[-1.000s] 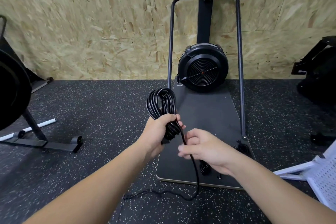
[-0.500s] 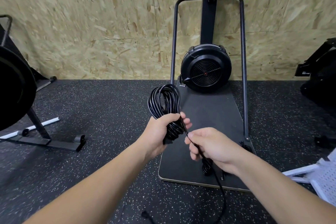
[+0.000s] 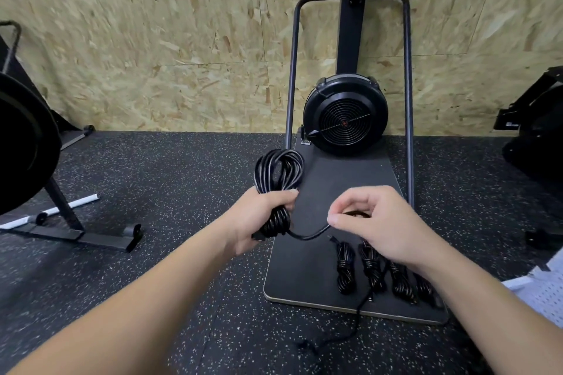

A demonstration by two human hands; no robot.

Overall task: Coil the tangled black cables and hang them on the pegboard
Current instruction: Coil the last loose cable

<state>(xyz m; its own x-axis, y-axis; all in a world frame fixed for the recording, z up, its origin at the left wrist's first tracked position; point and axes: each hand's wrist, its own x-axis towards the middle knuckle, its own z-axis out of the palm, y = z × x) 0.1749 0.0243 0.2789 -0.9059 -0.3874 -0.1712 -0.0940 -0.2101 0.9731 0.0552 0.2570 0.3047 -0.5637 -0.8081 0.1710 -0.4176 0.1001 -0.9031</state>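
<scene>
My left hand (image 3: 259, 216) grips a coiled black cable (image 3: 278, 173) around its middle, with the loops standing up above my fist. A loose tail (image 3: 307, 236) of the same cable runs from under the coil to my right hand (image 3: 374, 222), which pinches it between thumb and fingers. From there the tail drops out of sight behind my right hand, and its end lies on the floor (image 3: 307, 345). Several wrapped black cable bundles (image 3: 345, 268) lie side by side on the black platform (image 3: 304, 283), partly hidden by my right wrist.
A black exercise machine with a fan wheel (image 3: 345, 119) and tall frame stands against the chipboard wall. Another machine's base (image 3: 76, 234) is on the left. A white perforated board (image 3: 545, 295) shows at the right edge. The floor is speckled black rubber.
My right hand has moved up and to the right along the tail, pulling it out sideways from the coil. The view has tilted down, showing the bundles on the platform.
</scene>
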